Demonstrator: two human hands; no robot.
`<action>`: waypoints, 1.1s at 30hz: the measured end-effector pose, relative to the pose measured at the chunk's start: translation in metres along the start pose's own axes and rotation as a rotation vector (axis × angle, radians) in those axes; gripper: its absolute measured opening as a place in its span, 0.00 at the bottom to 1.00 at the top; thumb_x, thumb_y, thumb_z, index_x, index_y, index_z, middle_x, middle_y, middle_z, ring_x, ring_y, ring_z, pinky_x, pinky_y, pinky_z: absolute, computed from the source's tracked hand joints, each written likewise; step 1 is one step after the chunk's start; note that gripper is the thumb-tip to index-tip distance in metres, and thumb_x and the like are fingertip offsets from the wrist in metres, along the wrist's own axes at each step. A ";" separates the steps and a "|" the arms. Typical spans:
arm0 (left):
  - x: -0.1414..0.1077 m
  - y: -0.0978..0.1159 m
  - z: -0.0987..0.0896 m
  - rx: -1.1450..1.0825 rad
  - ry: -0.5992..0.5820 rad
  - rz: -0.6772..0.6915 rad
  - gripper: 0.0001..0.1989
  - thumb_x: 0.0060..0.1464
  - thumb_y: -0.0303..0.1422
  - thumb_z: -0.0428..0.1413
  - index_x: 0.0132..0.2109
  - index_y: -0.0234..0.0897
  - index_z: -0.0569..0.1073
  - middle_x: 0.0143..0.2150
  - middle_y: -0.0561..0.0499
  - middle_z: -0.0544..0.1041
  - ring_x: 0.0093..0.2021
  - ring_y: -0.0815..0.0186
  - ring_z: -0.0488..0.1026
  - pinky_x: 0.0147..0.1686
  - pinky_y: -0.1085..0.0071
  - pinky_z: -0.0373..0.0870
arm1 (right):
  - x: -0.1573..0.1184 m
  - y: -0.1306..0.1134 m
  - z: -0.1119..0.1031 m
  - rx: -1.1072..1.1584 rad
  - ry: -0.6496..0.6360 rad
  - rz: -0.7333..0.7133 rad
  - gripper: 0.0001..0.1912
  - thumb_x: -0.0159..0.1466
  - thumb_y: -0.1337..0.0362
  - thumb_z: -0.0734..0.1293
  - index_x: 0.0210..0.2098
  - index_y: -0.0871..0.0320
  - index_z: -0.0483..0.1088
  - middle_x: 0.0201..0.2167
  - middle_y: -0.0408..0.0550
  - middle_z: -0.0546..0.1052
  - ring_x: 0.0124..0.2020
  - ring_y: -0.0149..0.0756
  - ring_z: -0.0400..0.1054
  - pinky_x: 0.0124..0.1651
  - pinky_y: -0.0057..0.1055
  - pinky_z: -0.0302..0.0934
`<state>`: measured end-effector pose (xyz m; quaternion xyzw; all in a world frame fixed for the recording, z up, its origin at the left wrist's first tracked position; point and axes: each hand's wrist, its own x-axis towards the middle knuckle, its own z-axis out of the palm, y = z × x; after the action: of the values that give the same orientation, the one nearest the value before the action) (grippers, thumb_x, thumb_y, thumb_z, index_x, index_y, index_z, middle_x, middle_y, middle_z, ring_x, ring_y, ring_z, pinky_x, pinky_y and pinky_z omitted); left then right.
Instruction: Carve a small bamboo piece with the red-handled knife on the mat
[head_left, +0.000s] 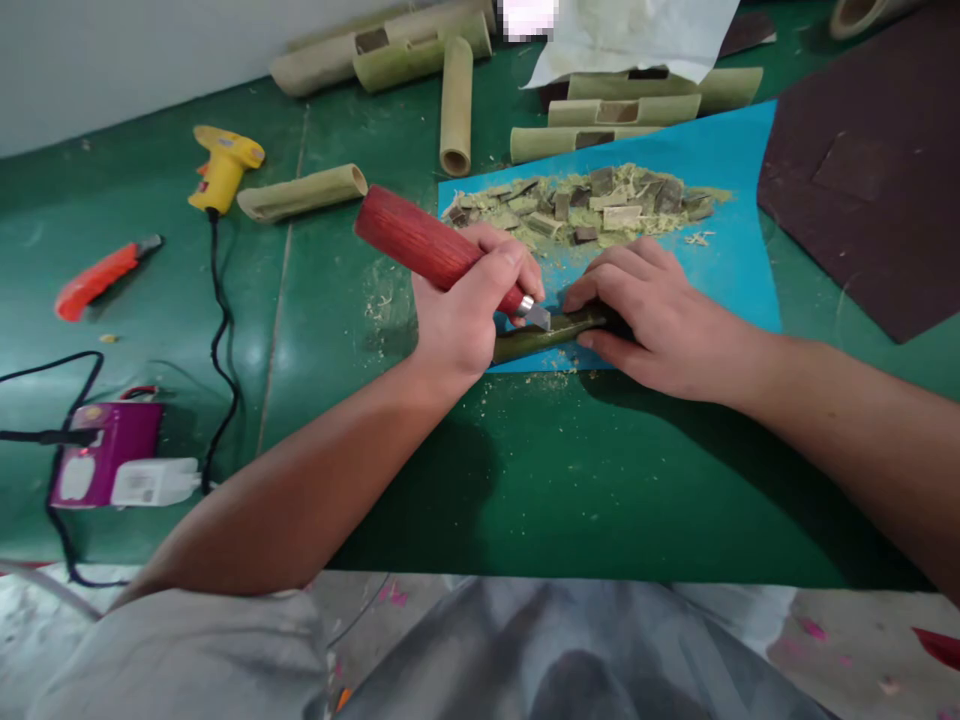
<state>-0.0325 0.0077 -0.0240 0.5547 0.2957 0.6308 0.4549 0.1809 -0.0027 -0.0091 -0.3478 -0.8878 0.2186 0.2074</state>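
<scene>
My left hand point(472, 300) is wrapped round the red wooden handle of a chisel point(420, 238). Its short metal blade points down and right, at the upper side of a green bamboo tube point(525, 345). That tube lies along the front edge of a blue sheet point(739, 260), and the heel of my left hand is close to its left end. Fingers and thumb of my right hand point(652, 320) grip the tube's right part, which they mostly hide. Bamboo chips and shavings point(592, 205) are heaped on the sheet just beyond my hands.
Cut bamboo tubes point(412, 55) lie at the back, some with notches. A yellow corded tool point(225, 165), an orange utility knife point(101, 280) and a purple power strip point(112, 450) sit left on the green table point(420, 510). A dark brown sheet point(862, 170) lies right.
</scene>
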 end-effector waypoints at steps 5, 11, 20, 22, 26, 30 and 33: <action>-0.002 0.003 0.000 0.015 -0.006 -0.027 0.19 0.60 0.44 0.65 0.24 0.41 0.78 0.22 0.53 0.75 0.18 0.72 0.64 0.16 0.70 0.56 | 0.000 0.001 0.001 0.000 0.000 -0.001 0.10 0.67 0.61 0.65 0.48 0.52 0.70 0.45 0.52 0.75 0.47 0.50 0.65 0.52 0.49 0.57; 0.000 0.001 0.000 0.065 -0.023 -0.014 0.21 0.60 0.48 0.65 0.23 0.42 0.77 0.22 0.51 0.74 0.20 0.68 0.68 0.20 0.68 0.61 | 0.000 0.000 0.000 -0.005 0.003 0.009 0.09 0.67 0.61 0.65 0.47 0.52 0.70 0.45 0.53 0.75 0.48 0.50 0.65 0.52 0.50 0.57; 0.001 0.004 -0.001 0.031 -0.084 -0.036 0.24 0.60 0.47 0.66 0.21 0.39 0.73 0.19 0.52 0.71 0.16 0.71 0.64 0.17 0.69 0.56 | 0.001 0.000 -0.001 0.010 -0.019 0.006 0.10 0.68 0.61 0.65 0.48 0.53 0.70 0.47 0.53 0.76 0.49 0.51 0.66 0.52 0.50 0.56; -0.001 0.007 0.001 0.028 -0.056 -0.056 0.24 0.60 0.46 0.67 0.21 0.39 0.73 0.19 0.52 0.71 0.17 0.71 0.65 0.18 0.69 0.57 | 0.001 0.001 -0.001 0.012 -0.020 0.002 0.09 0.68 0.60 0.65 0.48 0.52 0.70 0.47 0.53 0.76 0.49 0.51 0.66 0.52 0.50 0.56; -0.001 0.006 0.004 0.060 -0.013 -0.056 0.25 0.59 0.51 0.66 0.23 0.40 0.74 0.22 0.52 0.72 0.21 0.69 0.69 0.23 0.68 0.65 | 0.000 0.000 -0.001 0.012 -0.014 0.002 0.09 0.67 0.61 0.65 0.47 0.52 0.70 0.46 0.53 0.75 0.48 0.51 0.66 0.52 0.50 0.56; 0.003 0.001 0.003 0.067 -0.050 0.031 0.24 0.58 0.51 0.66 0.22 0.41 0.75 0.21 0.52 0.73 0.20 0.68 0.69 0.23 0.68 0.64 | -0.001 0.001 0.001 0.007 0.006 0.000 0.10 0.67 0.61 0.65 0.47 0.52 0.70 0.46 0.53 0.75 0.49 0.51 0.65 0.52 0.50 0.57; 0.003 0.002 0.002 0.073 -0.080 0.070 0.22 0.61 0.47 0.64 0.24 0.42 0.77 0.22 0.53 0.74 0.20 0.68 0.69 0.22 0.68 0.63 | -0.001 0.001 0.001 0.002 0.012 -0.004 0.09 0.68 0.60 0.65 0.47 0.52 0.70 0.46 0.52 0.75 0.50 0.51 0.65 0.51 0.49 0.57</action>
<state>-0.0308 0.0098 -0.0204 0.6057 0.2805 0.6122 0.4238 0.1815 -0.0033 -0.0108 -0.3469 -0.8870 0.2171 0.2138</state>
